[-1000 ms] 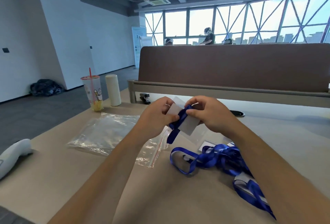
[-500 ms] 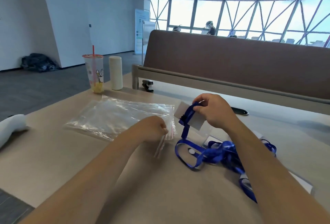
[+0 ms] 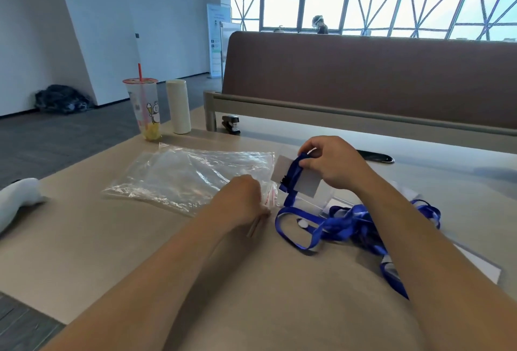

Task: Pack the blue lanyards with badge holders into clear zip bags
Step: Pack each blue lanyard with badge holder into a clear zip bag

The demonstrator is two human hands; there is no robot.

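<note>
My right hand [image 3: 333,163] holds a badge holder [image 3: 305,183] with a blue lanyard strap wrapped around it, lifted a little above the table. The strap's end hangs down to a tangled pile of blue lanyards [image 3: 349,224] lying under my right forearm. My left hand [image 3: 240,202] rests at the red-striped zip edge of a stack of clear zip bags [image 3: 190,177] and pinches the top bag's opening. The bags lie flat to the left of the badge holder.
A drink cup with a red straw [image 3: 145,110] and a white cylinder bottle [image 3: 179,107] stand at the table's far left. A black stapler [image 3: 230,124] sits by the brown divider [image 3: 363,76]. A white object [image 3: 16,199] lies at the left edge.
My left hand let go of the badge holder and dropped to the zip edge of the bags. My right hand kept the wrapped badge holder and stayed roughly in place.
</note>
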